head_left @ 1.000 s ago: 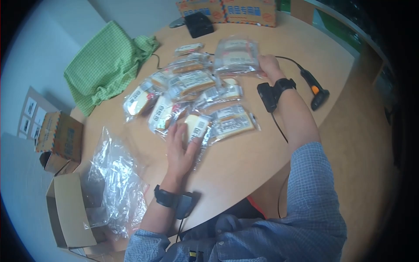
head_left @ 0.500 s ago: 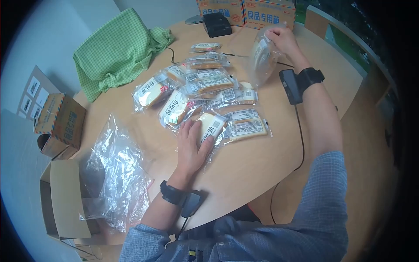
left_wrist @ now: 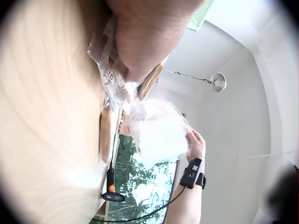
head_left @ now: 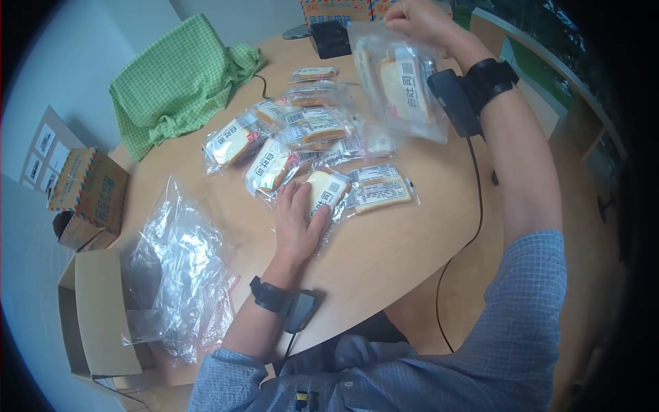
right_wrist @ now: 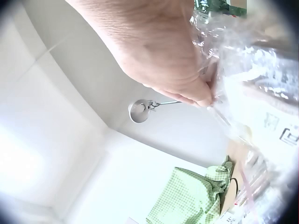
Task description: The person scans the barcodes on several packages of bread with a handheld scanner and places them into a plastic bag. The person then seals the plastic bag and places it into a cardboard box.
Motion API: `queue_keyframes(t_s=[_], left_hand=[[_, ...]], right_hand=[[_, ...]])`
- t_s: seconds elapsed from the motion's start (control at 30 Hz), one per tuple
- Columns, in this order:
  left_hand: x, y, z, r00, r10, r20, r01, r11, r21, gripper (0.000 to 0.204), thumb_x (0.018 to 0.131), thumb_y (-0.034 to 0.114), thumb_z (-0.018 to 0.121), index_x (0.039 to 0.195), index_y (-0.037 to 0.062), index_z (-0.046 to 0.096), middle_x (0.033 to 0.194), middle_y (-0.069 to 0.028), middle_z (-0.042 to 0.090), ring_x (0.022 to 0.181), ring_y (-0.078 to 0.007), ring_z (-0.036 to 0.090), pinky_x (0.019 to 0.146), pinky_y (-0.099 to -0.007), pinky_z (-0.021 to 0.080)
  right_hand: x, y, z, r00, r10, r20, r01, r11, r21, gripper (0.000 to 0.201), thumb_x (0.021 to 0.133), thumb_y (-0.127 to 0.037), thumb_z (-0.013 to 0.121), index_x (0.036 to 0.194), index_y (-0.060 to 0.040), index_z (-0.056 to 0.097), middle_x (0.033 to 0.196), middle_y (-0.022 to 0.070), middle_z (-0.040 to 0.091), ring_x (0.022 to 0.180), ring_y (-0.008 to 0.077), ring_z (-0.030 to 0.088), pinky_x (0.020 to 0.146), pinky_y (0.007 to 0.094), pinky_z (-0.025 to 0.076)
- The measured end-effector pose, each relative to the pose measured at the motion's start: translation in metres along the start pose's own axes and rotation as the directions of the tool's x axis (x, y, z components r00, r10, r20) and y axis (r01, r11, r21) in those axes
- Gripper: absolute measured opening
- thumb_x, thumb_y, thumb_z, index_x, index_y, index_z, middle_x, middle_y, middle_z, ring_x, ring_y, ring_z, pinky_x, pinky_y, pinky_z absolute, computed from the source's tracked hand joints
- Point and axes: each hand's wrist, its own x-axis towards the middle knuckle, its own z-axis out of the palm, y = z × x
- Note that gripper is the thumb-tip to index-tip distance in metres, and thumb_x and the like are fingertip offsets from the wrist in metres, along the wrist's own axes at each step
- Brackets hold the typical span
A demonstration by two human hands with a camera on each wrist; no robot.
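My right hand [head_left: 417,22] pinches the top of a clear plastic bag [head_left: 381,113] and holds it raised over the far right of the table. Packaged white bread slices [head_left: 405,86] show inside the bag. In the right wrist view, fingers [right_wrist: 198,93] grip the bag's crinkled edge. My left hand [head_left: 294,230] rests on a wrapped bread slice [head_left: 333,187] near the front of a pile, its fingers and thumb spread over the wrapper. Beyond it lie several more wrapped bread slices [head_left: 233,141], some overlapping.
Crumpled clear plastic [head_left: 182,268] lies front left, beside an open cardboard box [head_left: 103,316]. A printed carton [head_left: 99,192] and green checked cloth [head_left: 171,82] stand behind. At the back are a black device [head_left: 329,40] and more cartons [head_left: 336,12]. A scanner [left_wrist: 112,186] lies at right.
My right hand has lifted the bag off the table and turned it, so that the bread inside faces me. The left hand stays on the same wrapped slice.
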Motion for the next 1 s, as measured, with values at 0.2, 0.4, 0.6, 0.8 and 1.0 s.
queue_keyframes(t_s=[0.2, 0.4, 0.6, 0.8, 1.0], left_hand=[[0.001, -0.001, -0.001, 1.000, 0.007, -0.001, -0.007, 1.000, -0.001, 0.053, 0.081, 0.034, 0.060, 0.121, 0.0012, 0.047, 0.130, -0.0243, 0.038, 0.123, -0.0384, 0.032, 0.102, -0.0425, 0.026], [0.001, 0.001, -0.002, 1.000, 0.006, 0.003, -0.006, 1.000, 0.014, 0.053, 0.081, 0.034, 0.060, 0.121, 0.0011, 0.047, 0.130, -0.0244, 0.038, 0.123, -0.0384, 0.032, 0.102, -0.0428, 0.026], [0.000, 0.000, 0.000, 1.000, 0.014, 0.001, -0.014, 1.000, 0.008, 0.052, 0.081, 0.033, 0.060, 0.120, 0.0011, 0.047, 0.129, -0.0243, 0.038, 0.123, -0.0378, 0.032, 0.102, -0.0426, 0.026], [0.001, 0.002, -0.001, 1.000, 0.006, 0.000, -0.006, 1.000, -0.006, 0.053, 0.081, 0.032, 0.060, 0.121, 0.0005, 0.047, 0.129, -0.0246, 0.038, 0.123, -0.0377, 0.032, 0.102, -0.0421, 0.027], [0.002, 0.003, -0.001, 1.000, 0.004, 0.000, -0.004, 1.000, 0.003, 0.053, 0.080, 0.032, 0.061, 0.121, 0.0000, 0.048, 0.129, -0.0249, 0.038, 0.123, -0.0378, 0.033, 0.102, -0.0417, 0.027]], right_hand=[[-0.002, -0.014, -0.015, 0.980, -0.013, -0.199, 0.000, 0.998, -0.065, 0.015, 0.073, -0.018, 0.060, 0.082, -0.0092, 0.069, 0.080, 0.0142, 0.064, 0.072, 0.0291, 0.062, 0.064, 0.0364, 0.048], [-0.004, -0.012, -0.007, 0.935, -0.057, -0.351, 0.004, 0.988, -0.152, 0.016, 0.074, -0.018, 0.060, 0.083, -0.0083, 0.068, 0.079, 0.0131, 0.064, 0.075, 0.0297, 0.061, 0.066, 0.0376, 0.048], [-0.002, -0.018, -0.010, 0.921, -0.029, -0.389, -0.038, 0.986, -0.163, 0.018, 0.074, -0.021, 0.060, 0.083, -0.0085, 0.068, 0.080, 0.0135, 0.064, 0.076, 0.0310, 0.061, 0.067, 0.0383, 0.047], [-0.001, -0.021, -0.017, 0.923, 0.014, -0.383, -0.070, 0.988, -0.134, 0.018, 0.073, -0.022, 0.058, 0.082, -0.0099, 0.069, 0.078, 0.0151, 0.063, 0.074, 0.0316, 0.062, 0.064, 0.0386, 0.048], [0.009, -0.022, -0.024, 0.860, -0.008, -0.511, -0.039, 0.996, -0.082, 0.018, 0.073, -0.022, 0.059, 0.082, -0.0091, 0.069, 0.078, 0.0158, 0.063, 0.072, 0.0318, 0.062, 0.064, 0.0379, 0.048]])
